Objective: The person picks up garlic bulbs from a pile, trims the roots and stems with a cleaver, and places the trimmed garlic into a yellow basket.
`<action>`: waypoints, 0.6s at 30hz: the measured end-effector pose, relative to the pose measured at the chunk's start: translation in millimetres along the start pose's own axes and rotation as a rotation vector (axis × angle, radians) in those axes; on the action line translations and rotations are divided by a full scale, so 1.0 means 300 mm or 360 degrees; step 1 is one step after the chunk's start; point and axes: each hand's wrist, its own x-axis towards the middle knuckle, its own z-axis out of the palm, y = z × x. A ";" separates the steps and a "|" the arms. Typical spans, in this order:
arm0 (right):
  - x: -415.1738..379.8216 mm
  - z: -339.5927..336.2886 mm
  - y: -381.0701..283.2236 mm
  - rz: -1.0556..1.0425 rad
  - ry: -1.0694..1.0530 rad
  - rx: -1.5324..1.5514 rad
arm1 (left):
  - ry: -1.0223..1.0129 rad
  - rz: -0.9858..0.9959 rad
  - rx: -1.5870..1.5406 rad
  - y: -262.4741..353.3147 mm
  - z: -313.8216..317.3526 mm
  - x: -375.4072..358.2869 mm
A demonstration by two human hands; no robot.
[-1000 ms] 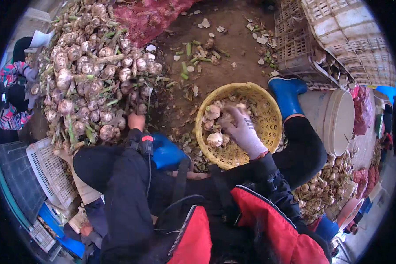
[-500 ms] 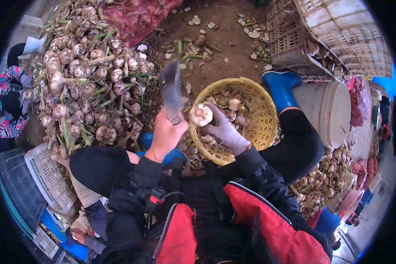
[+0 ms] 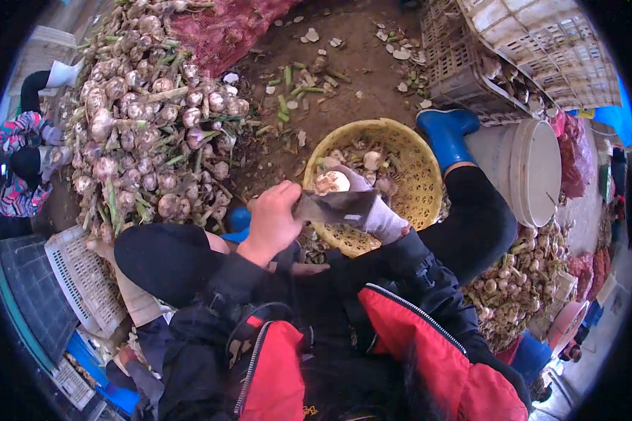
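My bare left hand (image 3: 274, 219) is closed on the handle of a broad-bladed knife (image 3: 340, 209). The blade points right and passes in front of my gloved right hand (image 3: 380, 214). That hand holds a garlic bulb (image 3: 332, 183), its pale cut-looking face turned up beside the blade's upper edge. Both hands are at the left front part of a yellow round basket (image 3: 423, 172), which has several bulbs (image 3: 372, 161) and scraps inside. The blade hides part of my right hand's fingers.
A large garlic heap (image 3: 144, 119) lies at left, near a red mesh bag (image 3: 225, 31). Blue boots stand by the basket. At right are a white bucket (image 3: 541, 174), plastic crates (image 3: 451, 52) and more garlic (image 3: 516, 284). Another person's patterned sleeve (image 3: 22, 131) shows at far left.
The knife has swung down from upright to roughly level, across my right hand. My left hand has turned and moved slightly right. The bulb sits slightly farther right.
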 end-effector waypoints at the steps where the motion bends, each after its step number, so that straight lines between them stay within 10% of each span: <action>1: 0.000 -0.002 -0.022 -0.0001 -0.0012 0.0007 | 0.0004 -0.0011 0.0006 -0.015 0.011 -0.003; 3: 0.009 -0.005 -0.066 0.0636 -0.0033 0.0701 | -0.0046 -0.0160 0.0124 -0.070 0.041 -0.003; 7: -0.019 -0.001 -0.083 0.0383 0.0011 0.0375 | -0.0280 -0.0945 -0.0211 -0.210 0.019 0.004; 10: 0.016 -0.007 -0.033 -0.0224 -0.0075 -0.1040 | -0.0168 -0.1151 -0.2292 -0.067 0.016 0.022; 13: 0.014 0.064 0.038 0.0140 0.0528 -0.0610 | -0.0208 -0.0646 -0.1623 -0.035 0.035 0.039; 16: 0.009 -0.009 0.048 0.0255 -0.0159 0.0126 | -0.0098 -0.0383 -0.1129 -0.034 0.046 0.024; 18: 0.027 0.004 0.024 0.0508 -0.0003 0.0270 | 0.0004 -0.0202 -0.0716 -0.057 0.042 0.029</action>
